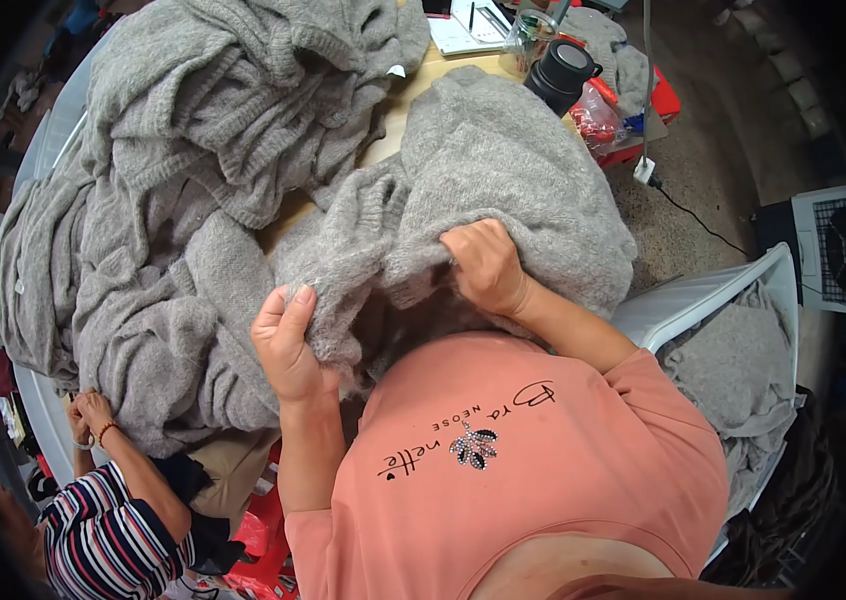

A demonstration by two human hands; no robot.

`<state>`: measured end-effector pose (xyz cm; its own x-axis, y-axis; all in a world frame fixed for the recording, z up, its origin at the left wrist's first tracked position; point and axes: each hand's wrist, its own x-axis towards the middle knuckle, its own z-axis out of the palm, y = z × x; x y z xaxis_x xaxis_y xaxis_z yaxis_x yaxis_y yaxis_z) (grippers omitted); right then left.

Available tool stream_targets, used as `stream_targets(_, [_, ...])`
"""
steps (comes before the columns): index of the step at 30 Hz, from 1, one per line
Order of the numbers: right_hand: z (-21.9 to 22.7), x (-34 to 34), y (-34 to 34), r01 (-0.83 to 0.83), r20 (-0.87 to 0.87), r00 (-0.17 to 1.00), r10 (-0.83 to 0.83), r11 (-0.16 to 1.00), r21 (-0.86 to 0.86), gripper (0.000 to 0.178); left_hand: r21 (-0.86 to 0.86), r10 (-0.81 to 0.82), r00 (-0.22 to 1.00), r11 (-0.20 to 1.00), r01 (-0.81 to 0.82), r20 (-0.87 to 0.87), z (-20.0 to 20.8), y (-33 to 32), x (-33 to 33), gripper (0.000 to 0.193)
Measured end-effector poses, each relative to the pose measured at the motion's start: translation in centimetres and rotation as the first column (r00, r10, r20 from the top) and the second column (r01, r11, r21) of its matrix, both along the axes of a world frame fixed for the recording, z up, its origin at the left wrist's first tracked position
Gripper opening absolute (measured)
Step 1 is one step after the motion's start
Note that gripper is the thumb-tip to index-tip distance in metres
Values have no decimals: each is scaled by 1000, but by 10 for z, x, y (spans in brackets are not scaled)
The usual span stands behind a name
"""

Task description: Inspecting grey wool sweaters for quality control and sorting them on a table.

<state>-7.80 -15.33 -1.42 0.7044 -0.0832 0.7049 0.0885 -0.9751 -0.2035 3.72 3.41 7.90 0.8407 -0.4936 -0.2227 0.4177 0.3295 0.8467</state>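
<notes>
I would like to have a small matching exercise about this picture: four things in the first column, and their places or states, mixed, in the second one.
Things:
1. Grey garment
2. Black bottle
3. White bin
4. Striped shirt

Places or states:
A. right side of the picture, with grey cloth inside
B. worn by someone at the lower left
C. next to a glass jar
D. held by the left hand and the right hand

Right pairs: 1-D, 2-C, 3-A, 4-B
</notes>
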Motion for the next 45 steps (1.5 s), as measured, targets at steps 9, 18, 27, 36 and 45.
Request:
stream_targets(9, [61, -15, -6, -161, -168, 917, 362, 720, 675, 53, 20, 24, 999, 999, -25, 29, -10, 5, 4, 8])
stream_targets(18, [79, -17, -7, -270, 29, 960, 278, 895, 356, 35, 32, 49, 999, 998, -49, 11, -3, 7, 1, 8])
stream_targets(27, [80, 9, 24, -623, 303, 753, 584, 781, 43, 16, 122, -365, 924, 928, 352, 115, 1, -14, -18, 3])
stream_targets(36, [71, 14, 27, -467, 269, 850, 452, 884, -7, 16, 105, -412, 905, 910, 402, 104, -2, -8, -15, 7])
stream_targets(45, [70, 23, 26, -519, 209, 854, 476, 802, 295, 22, 335, -321, 871, 921, 197, 371, -8, -4, -19, 12])
